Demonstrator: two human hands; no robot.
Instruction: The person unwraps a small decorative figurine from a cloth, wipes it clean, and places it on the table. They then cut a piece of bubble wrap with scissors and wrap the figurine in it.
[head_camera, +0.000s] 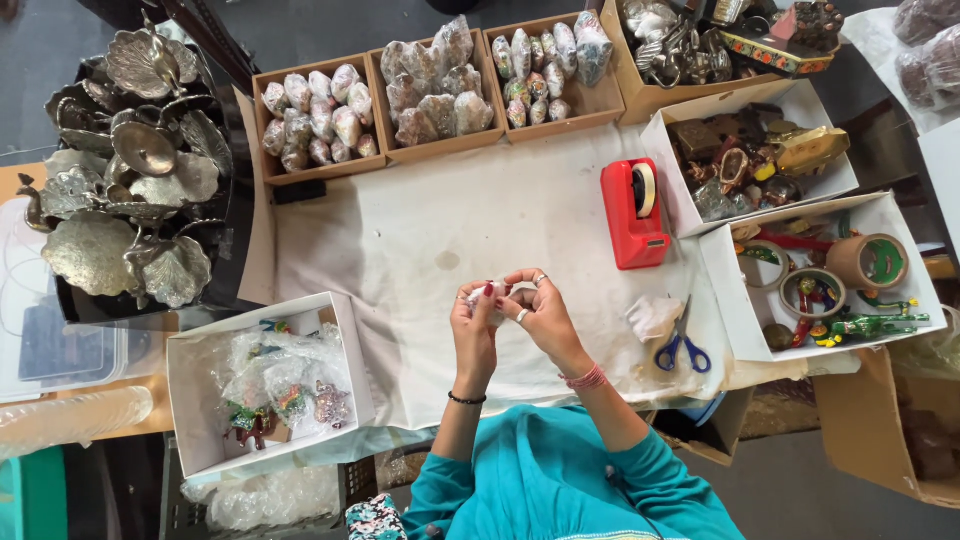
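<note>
My left hand (473, 322) and my right hand (540, 312) meet over the middle of the white cloth (420, 240), fingers pinched together on a small pale wrapped object (497, 296). Most of that object is hidden by my fingers. A red tape dispenser (634, 212) stands beyond my right hand. Blue-handled scissors (682, 344) lie to my right, beside a crumpled bit of white wrap (652, 316).
Three cardboard trays of wrapped pieces (318, 120) line the far edge. A white box with bagged colourful figurines (268, 390) sits at left, silver leaf-shaped metalware (130, 190) beyond it. White boxes of ornaments (760, 160) and painted round items (830, 285) stand at right.
</note>
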